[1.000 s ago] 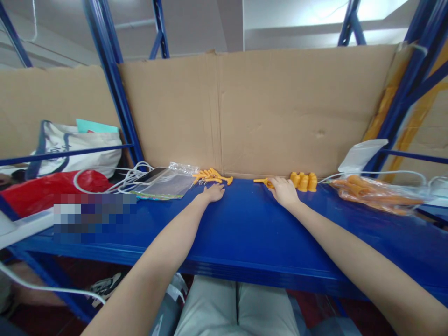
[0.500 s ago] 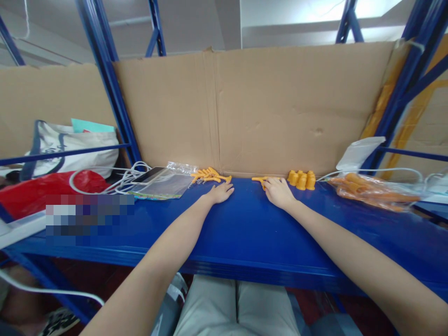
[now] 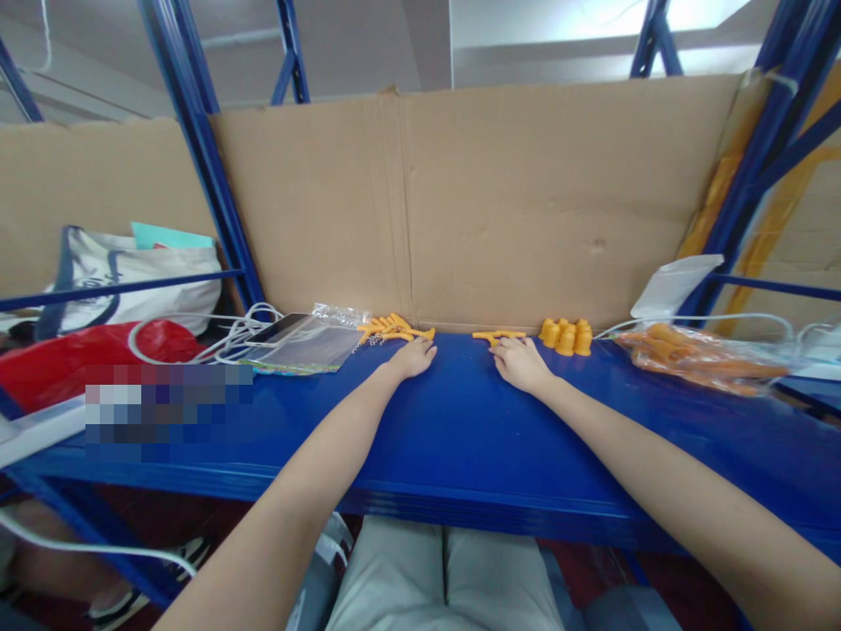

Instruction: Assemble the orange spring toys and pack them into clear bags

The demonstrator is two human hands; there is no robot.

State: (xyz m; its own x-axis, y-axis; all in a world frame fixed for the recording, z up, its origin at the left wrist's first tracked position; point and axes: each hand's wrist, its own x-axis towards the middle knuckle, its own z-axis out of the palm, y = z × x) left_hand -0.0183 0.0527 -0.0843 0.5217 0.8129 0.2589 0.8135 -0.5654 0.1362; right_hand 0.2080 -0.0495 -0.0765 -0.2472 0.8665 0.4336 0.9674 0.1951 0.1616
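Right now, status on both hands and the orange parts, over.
Left hand open on blue shelf, by orange pile. Right hand open, fingertips at lone orange piece. Orange caps alongside.

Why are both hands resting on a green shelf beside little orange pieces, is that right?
No, the shelf is blue, not green. The head view shows the left hand and the right hand resting on it beside the little orange pieces.

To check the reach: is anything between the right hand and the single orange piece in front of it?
Nothing visible: the right hand lies close before the orange piece on the blue shelf, nothing between them.
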